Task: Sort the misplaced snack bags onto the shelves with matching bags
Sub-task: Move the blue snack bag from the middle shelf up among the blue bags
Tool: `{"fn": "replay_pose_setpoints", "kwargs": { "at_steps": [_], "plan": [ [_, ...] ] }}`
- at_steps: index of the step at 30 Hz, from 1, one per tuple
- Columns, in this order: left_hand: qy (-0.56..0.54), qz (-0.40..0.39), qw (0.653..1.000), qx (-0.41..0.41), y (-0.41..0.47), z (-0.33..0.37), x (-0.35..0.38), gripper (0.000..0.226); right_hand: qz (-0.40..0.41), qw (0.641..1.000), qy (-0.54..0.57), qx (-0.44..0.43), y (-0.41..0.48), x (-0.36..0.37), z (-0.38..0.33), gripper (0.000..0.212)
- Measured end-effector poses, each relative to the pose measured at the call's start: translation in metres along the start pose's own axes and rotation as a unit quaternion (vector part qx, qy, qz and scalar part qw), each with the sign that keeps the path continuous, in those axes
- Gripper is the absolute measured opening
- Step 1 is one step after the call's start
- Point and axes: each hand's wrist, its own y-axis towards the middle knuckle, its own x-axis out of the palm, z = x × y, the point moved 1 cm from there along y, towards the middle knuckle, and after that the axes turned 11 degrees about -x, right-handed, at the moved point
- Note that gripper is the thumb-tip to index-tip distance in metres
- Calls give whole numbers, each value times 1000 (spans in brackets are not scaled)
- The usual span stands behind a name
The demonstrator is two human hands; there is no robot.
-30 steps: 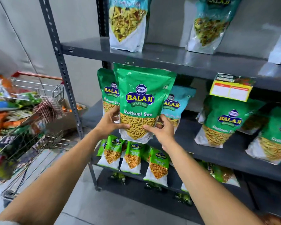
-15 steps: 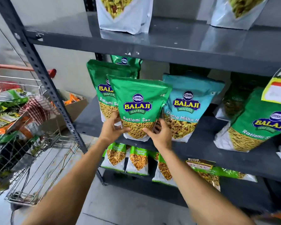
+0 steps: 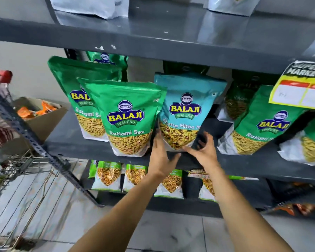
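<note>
A green Ratlami Sev bag (image 3: 127, 117) stands upright on the middle shelf (image 3: 76, 144), in front of another green Ratlami Sev bag (image 3: 80, 88). Right beside it stands a blue Khatta Mitha bag (image 3: 185, 110). My left hand (image 3: 161, 157) is at the blue bag's lower left edge, fingers spread and touching it. My right hand (image 3: 202, 151) is at its lower right corner, fingers apart. Neither hand has closed around the blue bag. More green Ratlami Sev bags (image 3: 262, 124) stand farther right on the same shelf.
A shopping cart (image 3: 16, 170) with mixed snack bags stands at the left, past a cardboard box (image 3: 44, 120). Small green bags (image 3: 107, 177) line the lower shelf. A yellow price tag (image 3: 298, 88) hangs from the upper shelf (image 3: 153, 35), which holds white-bottomed bags.
Both hands let go of the green Ratlami Sev bag, which now stands on the shelf, and moved right to the blue Khatta Mitha bag. The camera moved closer.
</note>
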Motion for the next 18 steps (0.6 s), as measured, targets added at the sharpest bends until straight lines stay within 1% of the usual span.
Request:
{"fn": "replay_pose_setpoints", "kwargs": {
  "at_steps": [2,5,8,10,12,15,17,18],
  "plan": [
    [-21,7,999,-36,9,6,9,102,-53,998,26,11,10,-4,-1,97],
    [-62,16,993,-94,26,1,16,102,-114,992,45,5,22,-7,-2,92],
    [-75,14,992,-104,36,-5,14,99,-141,989,49,13,27,-6,-1,87],
    [-82,6,991,-108,34,-5,11,94,-138,989,42,15,26,-10,2,84],
    [-84,-1,992,-91,31,-1,8,91,-127,991,31,17,18,-20,1,79],
    [-96,-35,993,-68,19,1,8,93,-123,992,26,20,-5,-41,-2,72],
    [-121,-57,989,-59,7,2,8,94,-111,993,38,19,-23,-52,-7,63],
    [-141,-65,987,-52,-1,3,8,94,-106,993,47,17,-32,-58,-9,63]
  ]
}}
